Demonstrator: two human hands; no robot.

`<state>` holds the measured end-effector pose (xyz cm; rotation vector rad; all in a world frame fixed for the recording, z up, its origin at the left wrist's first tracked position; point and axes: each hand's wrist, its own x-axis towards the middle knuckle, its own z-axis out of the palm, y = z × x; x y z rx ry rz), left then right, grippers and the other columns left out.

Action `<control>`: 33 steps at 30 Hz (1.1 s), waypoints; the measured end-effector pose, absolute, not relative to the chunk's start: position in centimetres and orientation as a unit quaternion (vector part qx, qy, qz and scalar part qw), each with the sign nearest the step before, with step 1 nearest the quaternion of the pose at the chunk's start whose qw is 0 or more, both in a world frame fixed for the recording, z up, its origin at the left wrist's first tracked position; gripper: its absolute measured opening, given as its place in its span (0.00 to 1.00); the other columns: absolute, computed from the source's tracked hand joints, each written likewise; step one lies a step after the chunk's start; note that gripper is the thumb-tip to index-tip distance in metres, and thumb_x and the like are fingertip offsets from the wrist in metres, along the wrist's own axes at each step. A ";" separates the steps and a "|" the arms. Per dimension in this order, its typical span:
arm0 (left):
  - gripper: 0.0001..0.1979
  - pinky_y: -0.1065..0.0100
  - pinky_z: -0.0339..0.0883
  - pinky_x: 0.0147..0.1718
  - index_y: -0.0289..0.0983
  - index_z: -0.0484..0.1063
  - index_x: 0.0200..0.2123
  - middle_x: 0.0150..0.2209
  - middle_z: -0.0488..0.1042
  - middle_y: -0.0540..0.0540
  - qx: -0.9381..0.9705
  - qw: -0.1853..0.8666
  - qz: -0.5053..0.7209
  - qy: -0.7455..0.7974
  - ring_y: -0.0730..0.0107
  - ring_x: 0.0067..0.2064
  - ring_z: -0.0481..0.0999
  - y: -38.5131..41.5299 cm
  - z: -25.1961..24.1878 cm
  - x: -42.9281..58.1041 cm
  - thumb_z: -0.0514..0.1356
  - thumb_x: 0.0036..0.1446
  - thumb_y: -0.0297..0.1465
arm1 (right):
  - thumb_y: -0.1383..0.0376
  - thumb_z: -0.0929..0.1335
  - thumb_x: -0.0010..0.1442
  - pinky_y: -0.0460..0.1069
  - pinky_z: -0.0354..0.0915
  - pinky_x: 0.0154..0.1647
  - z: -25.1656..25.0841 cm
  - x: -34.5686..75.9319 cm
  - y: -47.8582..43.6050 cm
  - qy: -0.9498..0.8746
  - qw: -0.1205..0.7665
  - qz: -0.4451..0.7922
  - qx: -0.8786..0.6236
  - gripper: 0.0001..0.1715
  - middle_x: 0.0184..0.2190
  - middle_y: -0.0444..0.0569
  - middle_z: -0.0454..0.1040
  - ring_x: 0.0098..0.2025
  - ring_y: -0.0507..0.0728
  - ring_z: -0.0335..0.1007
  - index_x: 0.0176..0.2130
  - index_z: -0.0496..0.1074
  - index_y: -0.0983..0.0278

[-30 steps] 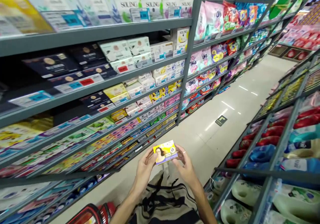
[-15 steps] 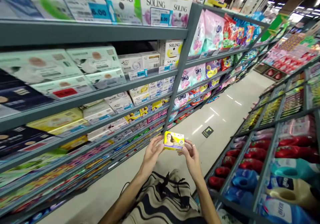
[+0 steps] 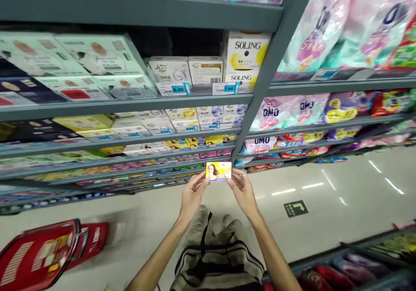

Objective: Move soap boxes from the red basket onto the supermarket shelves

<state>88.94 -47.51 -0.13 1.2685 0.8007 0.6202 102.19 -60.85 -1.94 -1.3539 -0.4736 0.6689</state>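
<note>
A small yellow soap box [image 3: 219, 172], printed with a person with dark hair, is held level in front of me. My left hand [image 3: 191, 193] is closed on its left end, the thumb at the lower edge. At the other end, my right hand [image 3: 243, 192] grips it too, with a ring on one finger. Beyond the box, similar yellow boxes [image 3: 213, 141] line a lower shelf. Higher up are white boxes [image 3: 170, 71] and a white and yellow SOLING box [image 3: 245, 59] behind price tags.
A grey shelf upright [image 3: 264, 72] divides the boxes from OMO bags [image 3: 270, 112] on the right. On the floor at lower left stands a red shopping basket [image 3: 69, 234] with goods inside. Another rack with red packs [image 3: 328, 278] is at lower right. A floor sign [image 3: 295, 208] shows an arrow.
My view has turned left toward the shelves, bringing the red basket into sight. Both hands still hold the soap box, now slightly higher and further left in view.
</note>
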 end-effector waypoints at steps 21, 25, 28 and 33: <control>0.18 0.63 0.73 0.52 0.41 0.80 0.51 0.52 0.79 0.42 0.519 0.611 0.395 0.449 0.60 0.54 0.78 -47.5 -12.1 93.8 0.68 0.59 0.39 | 0.58 0.74 0.62 0.56 0.71 0.61 -14.1 106.5 -56.8 -0.216 0.697 0.284 -0.622 0.18 0.53 0.51 0.75 0.54 0.58 0.75 0.51 0.74 0.57; 0.20 0.62 0.74 0.52 0.39 0.80 0.50 0.52 0.79 0.42 0.505 0.615 0.386 0.467 0.58 0.53 0.79 -48.3 -12.4 93.5 0.69 0.56 0.40 | 0.58 0.74 0.63 0.56 0.71 0.62 -14.2 106.2 -57.8 -0.219 0.700 0.282 -0.618 0.17 0.53 0.50 0.74 0.55 0.59 0.75 0.51 0.75 0.56; 0.19 0.62 0.74 0.52 0.39 0.81 0.49 0.52 0.79 0.42 0.506 0.613 0.386 0.468 0.58 0.54 0.79 -48.7 -12.2 93.6 0.70 0.56 0.41 | 0.58 0.73 0.63 0.57 0.70 0.63 -14.2 106.0 -58.5 -0.219 0.701 0.286 -0.615 0.18 0.55 0.51 0.74 0.56 0.59 0.74 0.52 0.75 0.56; 0.19 0.63 0.74 0.52 0.39 0.81 0.49 0.52 0.79 0.42 0.521 0.613 0.377 0.459 0.58 0.54 0.78 -49.0 -11.7 93.7 0.69 0.57 0.40 | 0.59 0.73 0.64 0.56 0.70 0.63 -14.1 106.0 -59.0 -0.217 0.705 0.282 -0.613 0.17 0.56 0.50 0.73 0.57 0.58 0.73 0.53 0.75 0.55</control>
